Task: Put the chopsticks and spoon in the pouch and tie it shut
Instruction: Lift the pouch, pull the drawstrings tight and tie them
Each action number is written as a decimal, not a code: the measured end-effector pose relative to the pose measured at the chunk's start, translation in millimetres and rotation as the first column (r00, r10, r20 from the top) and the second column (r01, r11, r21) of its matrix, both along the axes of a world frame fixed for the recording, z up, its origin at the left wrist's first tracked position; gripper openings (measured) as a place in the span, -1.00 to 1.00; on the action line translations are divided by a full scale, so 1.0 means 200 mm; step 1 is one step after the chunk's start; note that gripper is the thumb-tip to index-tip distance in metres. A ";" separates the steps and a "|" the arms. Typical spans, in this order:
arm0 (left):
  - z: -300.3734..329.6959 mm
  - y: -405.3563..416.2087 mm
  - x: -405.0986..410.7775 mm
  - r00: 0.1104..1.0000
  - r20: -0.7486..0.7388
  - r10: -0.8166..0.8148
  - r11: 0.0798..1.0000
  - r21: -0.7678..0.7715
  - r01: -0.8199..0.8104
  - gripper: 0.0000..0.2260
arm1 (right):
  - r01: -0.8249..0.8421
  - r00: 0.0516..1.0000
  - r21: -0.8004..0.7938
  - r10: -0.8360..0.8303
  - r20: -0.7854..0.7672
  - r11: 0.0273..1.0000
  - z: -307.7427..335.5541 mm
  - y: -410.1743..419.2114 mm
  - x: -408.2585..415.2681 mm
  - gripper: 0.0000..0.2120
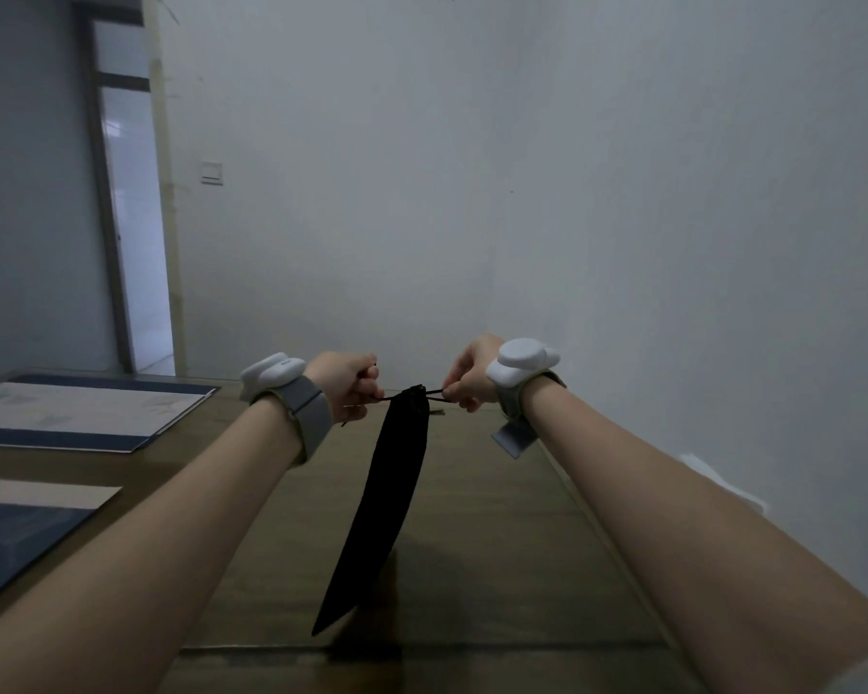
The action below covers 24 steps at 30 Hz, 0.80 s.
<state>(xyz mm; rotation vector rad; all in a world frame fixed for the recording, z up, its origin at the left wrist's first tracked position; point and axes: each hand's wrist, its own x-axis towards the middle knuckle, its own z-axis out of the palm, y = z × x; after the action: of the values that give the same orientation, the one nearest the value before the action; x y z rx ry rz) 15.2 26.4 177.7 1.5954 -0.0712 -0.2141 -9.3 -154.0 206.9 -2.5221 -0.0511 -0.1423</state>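
The pouch hangs nearest the camera — a long, narrow black sleeve, its tip low over the wooden table, its gathered mouth raised between the hands. No chopsticks or spoon are visible; presumably they are inside. At the mouth, the left hand is curled into a pinch on one end of the thin black drawstring, and the right hand pinches the other end. Judgement: cinching is under way. Equal, level, opposite pulls should close the mouth evenly — then knot close to the fabric.
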 end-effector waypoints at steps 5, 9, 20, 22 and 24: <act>0.01 -0.01 -0.02 0.999 0.024 0.027 0.996 0.081 -0.029 -0.65 | -0.008 1.000 -0.020 0.008 0.012 1.000 0.01 0.01 0.00 -0.83; 0.02 -0.01 -0.03 0.998 0.054 0.008 0.998 0.064 -0.012 -0.67 | -0.046 0.996 -0.127 0.056 0.076 0.991 0.02 0.01 0.00 -0.83; 0.11 -0.04 0.01 0.946 0.318 -0.063 0.946 0.320 -0.045 -0.80 | -0.186 0.854 -0.330 0.318 0.412 0.926 0.05 0.11 0.01 -0.87; 0.11 -0.04 0.01 0.936 0.322 -0.140 0.902 0.432 -0.014 -0.69 | -0.218 0.848 -0.311 0.337 0.408 0.925 0.05 0.12 0.00 -0.89; 0.11 -0.03 0.01 0.942 0.237 -0.239 0.908 0.399 0.130 -0.63 | -0.239 0.852 -0.287 0.341 0.396 0.928 0.05 0.12 0.00 -0.89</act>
<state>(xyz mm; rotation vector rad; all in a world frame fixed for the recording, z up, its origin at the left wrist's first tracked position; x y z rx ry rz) 16.2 20.7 199.3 2.0012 -0.4282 -0.1530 -9.6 -129.9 217.7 -2.6179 -0.6685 -0.6135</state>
